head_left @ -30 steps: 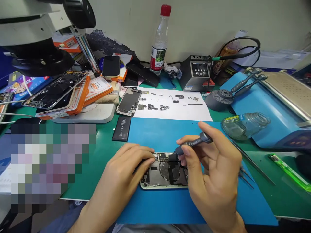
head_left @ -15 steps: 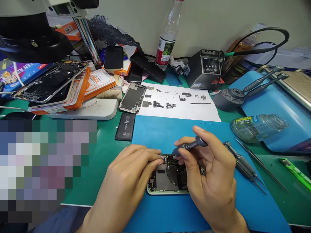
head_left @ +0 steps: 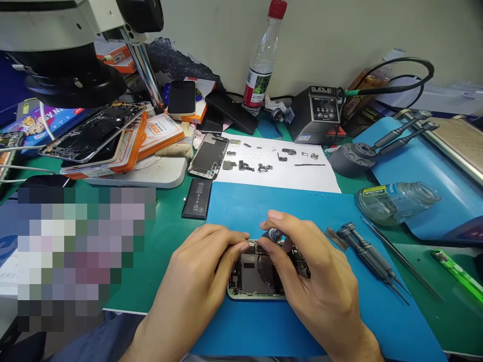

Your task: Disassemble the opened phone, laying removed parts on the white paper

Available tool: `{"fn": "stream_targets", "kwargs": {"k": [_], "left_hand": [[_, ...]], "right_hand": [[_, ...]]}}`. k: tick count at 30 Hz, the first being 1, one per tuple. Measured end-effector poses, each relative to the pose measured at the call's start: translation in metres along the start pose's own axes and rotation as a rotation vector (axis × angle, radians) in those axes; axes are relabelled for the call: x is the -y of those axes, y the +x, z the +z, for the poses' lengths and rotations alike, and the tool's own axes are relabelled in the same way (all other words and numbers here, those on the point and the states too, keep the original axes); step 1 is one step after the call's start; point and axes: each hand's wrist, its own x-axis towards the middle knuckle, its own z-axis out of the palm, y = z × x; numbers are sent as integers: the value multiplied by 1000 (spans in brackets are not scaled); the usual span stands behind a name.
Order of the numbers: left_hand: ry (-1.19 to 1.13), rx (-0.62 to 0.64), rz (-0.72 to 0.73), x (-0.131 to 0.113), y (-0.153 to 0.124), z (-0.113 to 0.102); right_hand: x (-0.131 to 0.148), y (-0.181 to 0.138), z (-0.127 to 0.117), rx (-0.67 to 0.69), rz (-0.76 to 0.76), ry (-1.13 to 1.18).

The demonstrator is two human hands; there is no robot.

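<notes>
An opened phone point(head_left: 249, 281), its insides bare, lies flat on the blue mat point(head_left: 234, 327). My left hand point(head_left: 199, 271) is closed at the phone's far left edge, thumb and fingertips together on the frame; any small part between them is hidden. In my right hand point(head_left: 317, 271) is a dark screwdriver point(head_left: 274, 234), gripped between thumb and fingers and standing nearly upright over the phone's far edge. Its tip is out of sight behind my thumb. The right hand covers much of the phone's right end.
Small phone parts lie on a white sheet point(head_left: 313, 181) beyond the mat. A battery point(head_left: 196, 199) and a screen point(head_left: 208, 157) are at its left. More screwdrivers point(head_left: 370, 251), tweezers point(head_left: 400, 259) and a glass jar point(head_left: 392, 201) lie right. A microscope point(head_left: 75, 75) overhangs the left.
The screwdriver has swung from a rightward slant to nearly upright, and my right hand has closed in around it. My left hand stays at the phone's edge. The camera view has shifted slightly.
</notes>
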Motion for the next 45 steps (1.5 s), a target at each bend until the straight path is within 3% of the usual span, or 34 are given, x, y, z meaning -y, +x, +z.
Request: {"fn": "stream_targets", "kwargs": {"k": [3,12,32,38,43,45], "left_hand": [[-9,3,-13,1,0,1],[-34,-10,-58,0,0,0],[0,-56,-19,3,3,3],[-9,-45,-6,5,5,3],[-40,-32,-34,3,8,2],[-43,-37,-14,1,8,1]], "right_hand": [[0,-3,3,7,51,3],[1,-3,2,2,14,25],[2,-16,2,-130,68,-25],[3,-17,3,-173,216,8],[7,-18,-1,-327,350,239],[7,-20,-2,-329,366,293]]}}
